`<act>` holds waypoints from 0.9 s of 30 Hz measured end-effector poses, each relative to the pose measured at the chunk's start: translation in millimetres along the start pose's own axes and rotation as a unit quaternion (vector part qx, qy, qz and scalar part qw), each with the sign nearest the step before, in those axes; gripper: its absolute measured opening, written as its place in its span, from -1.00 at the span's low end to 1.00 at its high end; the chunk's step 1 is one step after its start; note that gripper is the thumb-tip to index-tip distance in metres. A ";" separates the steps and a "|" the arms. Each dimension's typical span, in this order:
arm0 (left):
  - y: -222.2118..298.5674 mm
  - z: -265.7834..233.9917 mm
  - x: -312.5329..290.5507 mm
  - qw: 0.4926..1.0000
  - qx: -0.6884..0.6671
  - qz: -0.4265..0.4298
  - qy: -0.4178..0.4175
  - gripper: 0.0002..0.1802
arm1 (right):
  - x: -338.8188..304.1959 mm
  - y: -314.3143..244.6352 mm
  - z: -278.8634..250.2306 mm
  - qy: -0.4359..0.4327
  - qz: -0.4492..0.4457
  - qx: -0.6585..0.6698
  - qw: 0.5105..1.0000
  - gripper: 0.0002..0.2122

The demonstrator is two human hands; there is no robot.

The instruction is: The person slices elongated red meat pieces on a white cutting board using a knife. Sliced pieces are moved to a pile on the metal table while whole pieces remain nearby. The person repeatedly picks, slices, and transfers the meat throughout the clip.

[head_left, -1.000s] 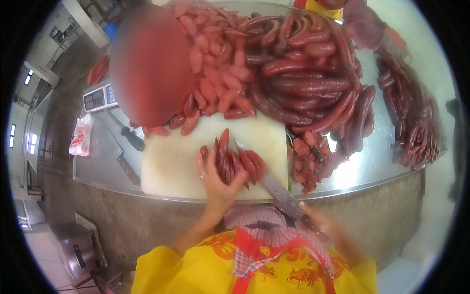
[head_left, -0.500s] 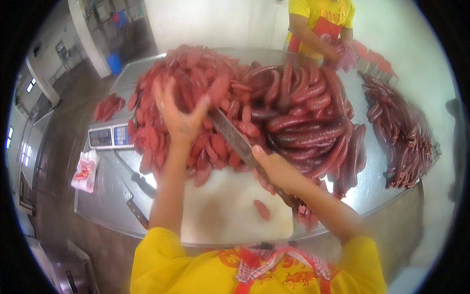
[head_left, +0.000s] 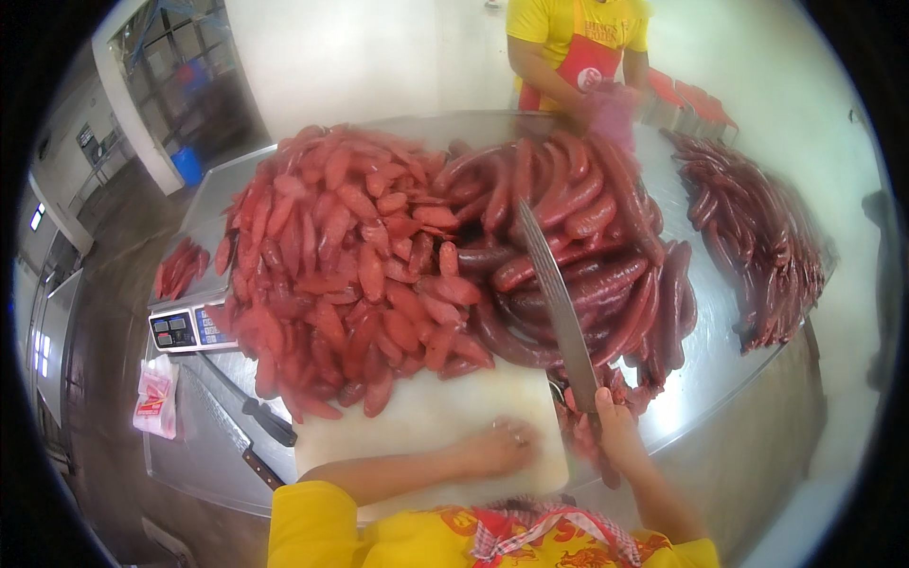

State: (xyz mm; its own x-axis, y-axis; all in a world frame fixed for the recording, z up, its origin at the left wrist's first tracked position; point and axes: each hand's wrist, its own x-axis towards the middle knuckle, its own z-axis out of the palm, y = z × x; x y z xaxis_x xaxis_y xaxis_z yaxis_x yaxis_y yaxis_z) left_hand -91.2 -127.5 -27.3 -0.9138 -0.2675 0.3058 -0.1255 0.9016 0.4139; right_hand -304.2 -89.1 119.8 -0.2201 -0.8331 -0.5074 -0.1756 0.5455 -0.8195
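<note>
My right hand (head_left: 617,434) grips the handle of a long knife (head_left: 561,308). Its blade points away from me, above a heap of long, dark red sausages (head_left: 606,284). Low over the cutting board (head_left: 417,417), near its right side, my left hand (head_left: 502,447) is closed with the fingers curled under and slightly blurred. Whatever it may hold is hidden. A big pile of cut sausage pieces (head_left: 331,256), red with slanted ends, covers the table beyond the board and overlaps its far edge.
Two more knives, one with a black handle (head_left: 269,422) and one with a brown handle (head_left: 261,468), lie left of the board. Beyond them are a scale (head_left: 189,328) and a plastic packet (head_left: 156,398). More sausages (head_left: 757,237) lie far right. A co-worker (head_left: 578,57) stands across the table.
My left hand has come back from the cut pile to the board, where a single sausage slice lay. The knife has swung right and now points more straight ahead.
</note>
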 end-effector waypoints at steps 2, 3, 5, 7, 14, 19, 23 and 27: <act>-23.2 -12.4 6.9 0.997 0.007 -0.023 -0.069 -0.70 | -7.7 2.8 -2.4 -0.004 -0.013 -0.011 1.000 -0.37; -34.5 -25.4 12.5 0.998 0.020 -0.052 -0.035 -0.74 | -11.4 4.1 -3.2 -0.008 0.001 -0.010 1.000 -0.37; -62.7 -70.4 18.7 0.982 0.149 -0.112 -0.002 -0.77 | -16.3 6.0 -4.5 -0.008 0.021 -0.016 1.000 -0.36; -103.6 -139.2 19.1 0.944 0.222 -0.244 -0.003 -0.72 | -19.0 7.6 -4.8 -0.013 0.013 -0.014 1.000 -0.36; -217.1 -280.2 22.8 0.828 0.351 -0.333 0.284 -0.79 | -15.3 11.2 -5.3 -0.024 0.003 -0.004 1.000 -0.35; -349.8 -265.1 93.7 0.889 0.165 -0.339 0.261 -0.73 | -6.5 10.9 -9.6 -0.018 0.000 0.067 0.998 -0.35; -432.5 -238.2 151.6 0.877 0.188 -0.434 0.086 -0.58 | -0.5 3.9 -17.4 0.008 0.004 0.104 0.995 -0.33; -461.1 -232.3 185.6 0.821 0.168 -0.545 0.020 -0.39 | 5.2 -3.2 -23.1 0.025 0.025 0.031 0.999 -0.23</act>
State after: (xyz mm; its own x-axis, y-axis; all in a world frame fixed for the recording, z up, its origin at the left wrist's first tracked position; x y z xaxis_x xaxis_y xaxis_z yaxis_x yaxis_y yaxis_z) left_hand -113.1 -671.8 37.8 -0.1764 -0.9826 -0.0586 -0.9660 0.1614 0.2019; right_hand -326.9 -93.0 125.9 -0.2747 -0.7984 -0.5359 -0.1043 0.5788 -0.8088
